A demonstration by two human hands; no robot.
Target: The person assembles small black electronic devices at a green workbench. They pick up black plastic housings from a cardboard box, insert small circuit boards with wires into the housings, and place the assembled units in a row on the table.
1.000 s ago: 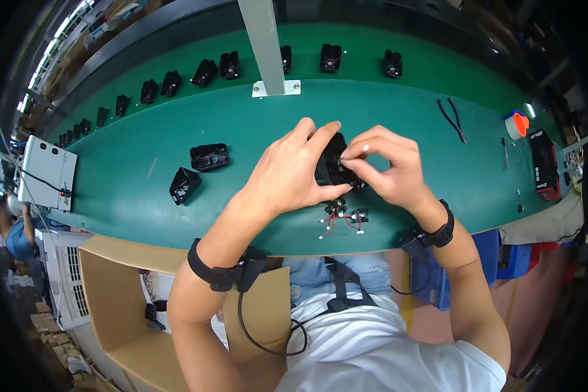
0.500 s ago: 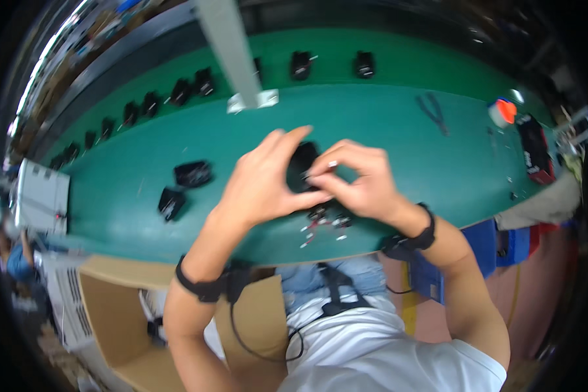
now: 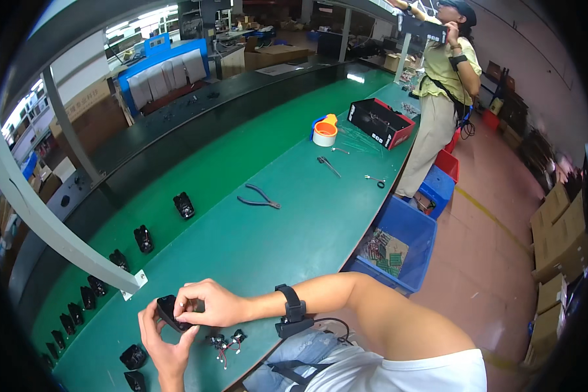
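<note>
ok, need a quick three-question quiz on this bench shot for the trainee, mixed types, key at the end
1. Which hand holds the black housing around its outside? A) right B) left C) neither
2. True or false: the dark-handled pliers lie inside the blue bin.
3. Fill in: the small black parts on the bench near the hands have ____ wires.

Key:
1. B: the left hand holds it, while the right hand has its fingertips at the housing's opening.
2. False: they lie on the green bench top.
3. Red.
</note>
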